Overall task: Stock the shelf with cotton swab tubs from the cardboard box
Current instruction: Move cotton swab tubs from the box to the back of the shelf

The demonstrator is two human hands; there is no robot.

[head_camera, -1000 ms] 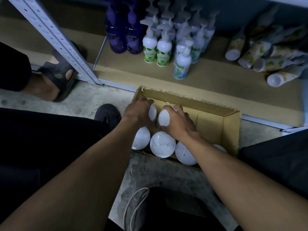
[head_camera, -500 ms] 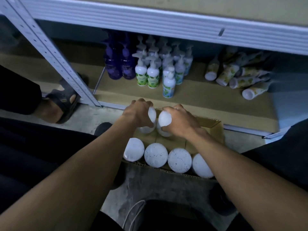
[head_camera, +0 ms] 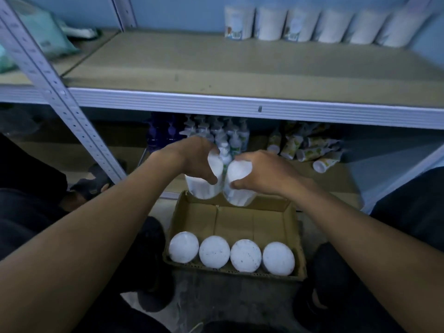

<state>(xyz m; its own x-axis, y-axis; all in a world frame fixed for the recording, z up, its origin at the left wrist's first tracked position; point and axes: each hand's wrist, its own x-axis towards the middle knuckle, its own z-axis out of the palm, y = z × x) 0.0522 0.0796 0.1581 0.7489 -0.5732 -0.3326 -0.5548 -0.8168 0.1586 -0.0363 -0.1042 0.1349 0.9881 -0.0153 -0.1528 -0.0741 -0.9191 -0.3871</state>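
While you lift two cotton swab tubs (head_camera: 237, 186) just above the cardboard box (head_camera: 292, 236), your left hand (head_camera: 194, 159) and right hand (head_camera: 262, 174) each curl round one. Four tubs (head_camera: 230, 254) remain in the box's near row. Next, judge the raise onto the shelf (head_camera: 216, 66) above the box, beside the tubs already stocked (head_camera: 319, 26).

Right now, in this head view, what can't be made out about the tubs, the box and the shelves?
- Labels on the tub in the left hand and the tub in the right hand: blurred, partly covered by fingers.
- Contents of the four tubs in the cardboard box: only lids show.
- Print on the white tubs on the upper shelf: blurred, tops cut off by the frame edge.
- Bottle labels on the lower shelf: dark, too small.
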